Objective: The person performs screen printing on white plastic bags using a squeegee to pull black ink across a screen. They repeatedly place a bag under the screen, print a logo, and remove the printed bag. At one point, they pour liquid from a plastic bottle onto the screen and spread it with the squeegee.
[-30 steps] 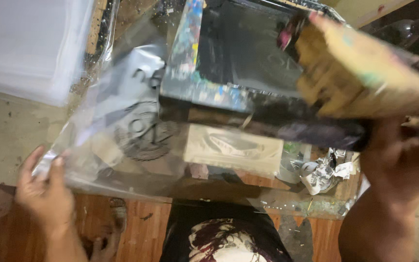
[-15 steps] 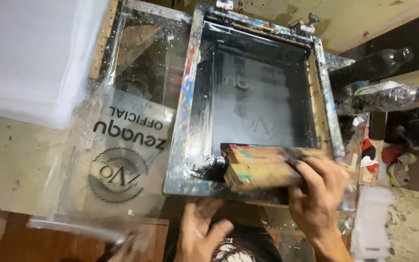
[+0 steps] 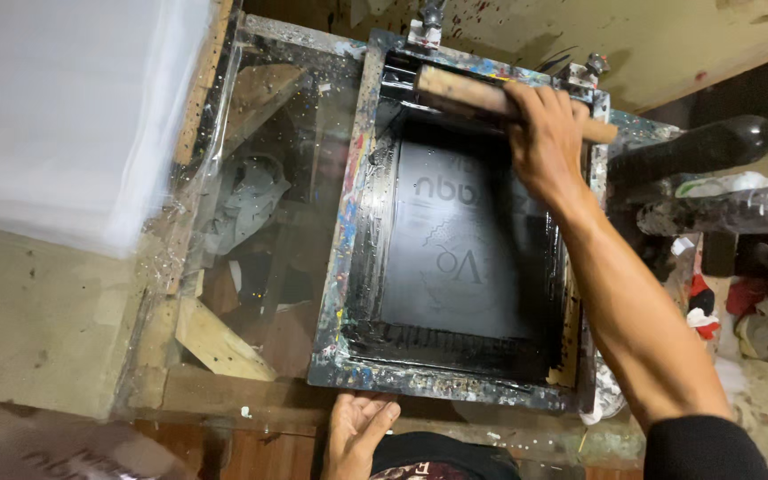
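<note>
Bottles (image 3: 722,178) right of ink-stained screen frame (image 3: 348,267) on bench (image 3: 46,320). Right hand (image 3: 544,142) clamped on wooden squeegee (image 3: 464,92); left hand (image 3: 357,431) open, touching frame's near edge.

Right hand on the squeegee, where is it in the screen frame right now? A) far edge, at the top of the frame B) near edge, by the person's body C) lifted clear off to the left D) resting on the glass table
A: the right hand grips the wooden squeegee across the far end of the screen frame, while the left hand sits at the near edge.

Rough wooden squeegee handle (image 3: 477,96); glossy, paint-spattered metal screen frame (image 3: 346,240).
</note>
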